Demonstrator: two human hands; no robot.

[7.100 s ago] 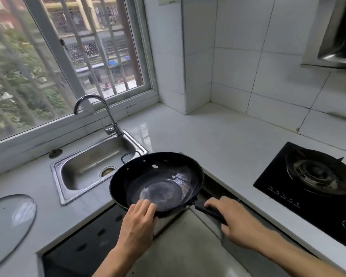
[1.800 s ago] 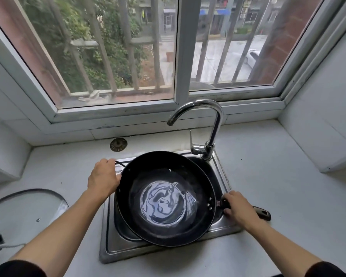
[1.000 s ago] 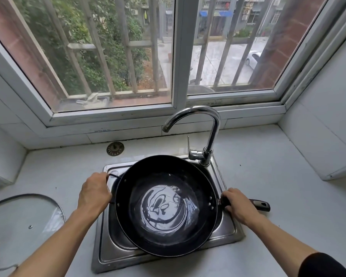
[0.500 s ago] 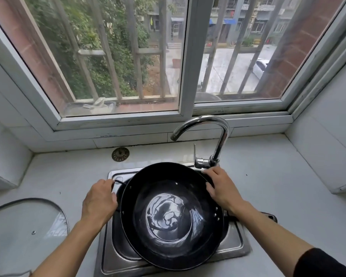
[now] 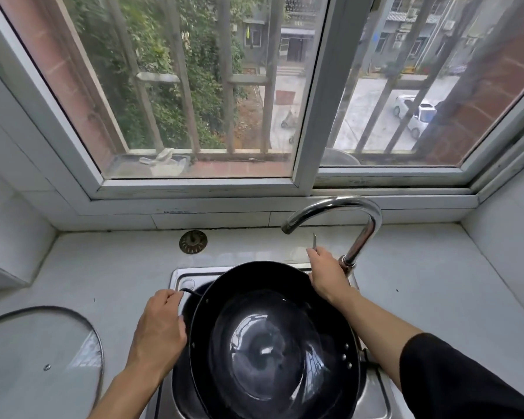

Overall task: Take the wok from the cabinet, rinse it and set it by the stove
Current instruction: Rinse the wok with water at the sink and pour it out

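A black wok (image 5: 273,340) sits over the steel sink (image 5: 179,276), the left hand (image 5: 161,331) gripping its wire loop handle while the right hand (image 5: 325,275) pinches the tap lever (image 5: 314,241); a strong jet could splash the worktop (image 5: 118,276).

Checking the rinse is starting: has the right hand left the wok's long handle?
Yes. The right hand went from the handle up to the faucet lever.

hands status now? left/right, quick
Left hand: closed on the wok's small loop handle.
Right hand: fingers around the faucet lever, off the wok.
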